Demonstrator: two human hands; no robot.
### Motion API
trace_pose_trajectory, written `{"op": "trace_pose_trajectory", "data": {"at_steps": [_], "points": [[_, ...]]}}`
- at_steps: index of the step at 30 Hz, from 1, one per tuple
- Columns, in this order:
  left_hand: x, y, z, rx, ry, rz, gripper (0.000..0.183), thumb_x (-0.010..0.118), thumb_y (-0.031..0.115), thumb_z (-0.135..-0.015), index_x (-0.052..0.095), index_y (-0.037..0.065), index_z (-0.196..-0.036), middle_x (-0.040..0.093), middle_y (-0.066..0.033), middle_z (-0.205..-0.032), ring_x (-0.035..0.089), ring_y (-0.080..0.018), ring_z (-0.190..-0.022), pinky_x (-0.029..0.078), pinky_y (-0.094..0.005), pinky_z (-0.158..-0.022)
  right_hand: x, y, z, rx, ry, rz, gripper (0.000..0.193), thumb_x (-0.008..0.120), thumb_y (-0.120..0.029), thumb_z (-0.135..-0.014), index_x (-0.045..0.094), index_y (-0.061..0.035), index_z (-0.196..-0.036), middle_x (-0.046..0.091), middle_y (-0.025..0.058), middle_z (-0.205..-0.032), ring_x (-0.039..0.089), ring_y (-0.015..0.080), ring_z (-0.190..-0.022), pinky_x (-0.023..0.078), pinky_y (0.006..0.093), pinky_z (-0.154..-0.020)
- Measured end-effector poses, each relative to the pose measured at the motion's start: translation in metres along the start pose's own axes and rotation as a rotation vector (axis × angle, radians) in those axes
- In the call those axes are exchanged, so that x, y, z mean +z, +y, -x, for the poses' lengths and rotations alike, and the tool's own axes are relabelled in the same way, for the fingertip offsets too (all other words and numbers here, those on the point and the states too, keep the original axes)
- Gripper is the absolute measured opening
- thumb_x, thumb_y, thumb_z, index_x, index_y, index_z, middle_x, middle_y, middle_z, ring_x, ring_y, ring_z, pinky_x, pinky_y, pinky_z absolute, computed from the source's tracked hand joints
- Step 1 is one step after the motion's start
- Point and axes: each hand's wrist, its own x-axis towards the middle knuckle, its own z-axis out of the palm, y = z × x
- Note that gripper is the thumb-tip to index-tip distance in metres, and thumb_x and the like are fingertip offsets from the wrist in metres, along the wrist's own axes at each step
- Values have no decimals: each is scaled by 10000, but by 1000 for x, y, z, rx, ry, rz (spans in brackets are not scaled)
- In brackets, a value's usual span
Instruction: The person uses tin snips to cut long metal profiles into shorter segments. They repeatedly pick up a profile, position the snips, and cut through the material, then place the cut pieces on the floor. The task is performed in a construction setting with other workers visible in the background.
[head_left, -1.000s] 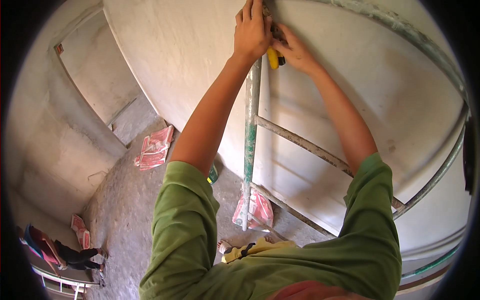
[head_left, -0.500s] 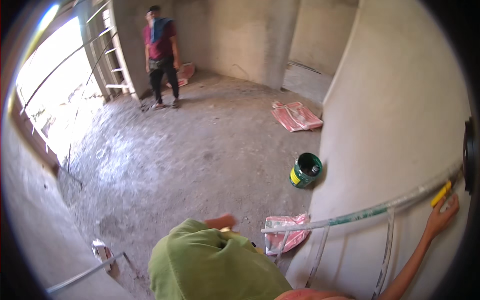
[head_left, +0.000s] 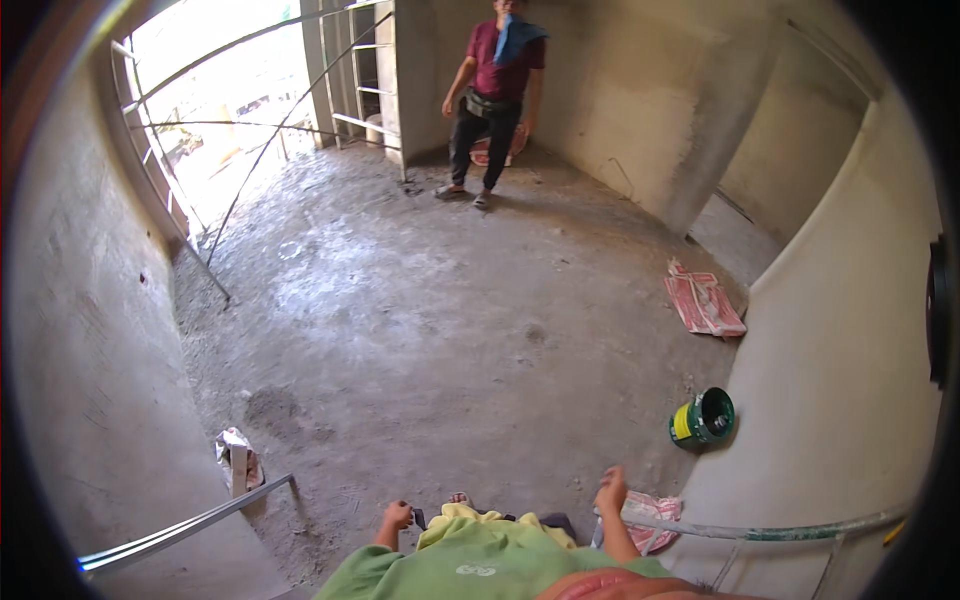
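My left hand (head_left: 398, 514) hangs low beside my green shirt (head_left: 480, 560), its fingers curled in with nothing visible in them. A dark piece of cloth or strap shows just beside it. On the other side, my right hand (head_left: 611, 490) is raised a little over the floor, fingers loosely folded and no object showing. Nearest to it is a red-and-white sack (head_left: 655, 512) lying on the floor. A metal rail frame (head_left: 800, 533) with green paint stands close to my right arm, and a small yellow object (head_left: 893, 533) sits at its far right end, partly cut off.
A dark green bucket (head_left: 715, 415) stands by the right wall. Beyond it lies another red-and-white sack (head_left: 706, 303). A person (head_left: 495, 90) in a maroon shirt stands at the back, near scaffolding (head_left: 365, 90). Metal tubing (head_left: 190, 525) and a crumpled bag (head_left: 240, 458) are at lower left.
My right hand has left the yellow object by the rail and come down beside my body. My view has swung to the right-hand side's opposite, leftward. The person at the back has stepped closer.
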Motion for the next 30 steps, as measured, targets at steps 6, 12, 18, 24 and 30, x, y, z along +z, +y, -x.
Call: {"op": "trace_pose_trajectory", "data": {"at_steps": [6, 12, 18, 24, 30], "points": [[-41, -47, -16, -122, 63, 265, 260, 611, 170, -898, 647, 21, -1109, 700, -140, -857, 703, -253, -707, 565, -415, -539, 120, 27, 52, 56, -143, 190, 245, 620, -59, -709, 495, -145, -902, 539, 99, -624, 612, 343, -648, 452, 477, -626], [-111, -47, -3, -269, 131, 384, 236, 546, 142, -927, 601, 11, -1115, 687, -160, -848, 699, -242, -684, 554, -408, -544, 211, -15, -48, -153, 9, 503, 106, 602, -45, -779, 575, -53, -881, 582, 110, -670, 587, 272, -634, 481, 439, -575], [-216, -10, -38, -205, 282, 422, 216, 517, 134, -919, 602, 11, -1076, 671, -147, -812, 666, -231, -643, 522, -377, -516, 382, -255, -151, 248, -734, 252, 154, 581, -136, -901, 619, -33, -1009, 691, 122, -732, 658, 214, -549, 533, 370, -461], [-359, 89, -90, -135, 528, 765, 179, 473, 105, -948, 580, 21, -1066, 628, -110, -764, 615, -188, -618, 488, -310, -521, 641, -535, -141, -585, -935, 650, 153, 563, -152, -884, 632, -64, -989, 721, 110, -791, 696, 244, -690, 551, 393, -596], [-451, 131, -139, 12, 618, 892, 212, 446, 37, -947, 581, 22, -1110, 651, -115, -896, 642, -201, -696, 521, -308, -616, 758, -827, -3, -837, -1192, 312, 150, 569, -66, -799, 624, -36, -935, 727, 92, -802, 653, 195, -569, 511, 355, -514]]}}
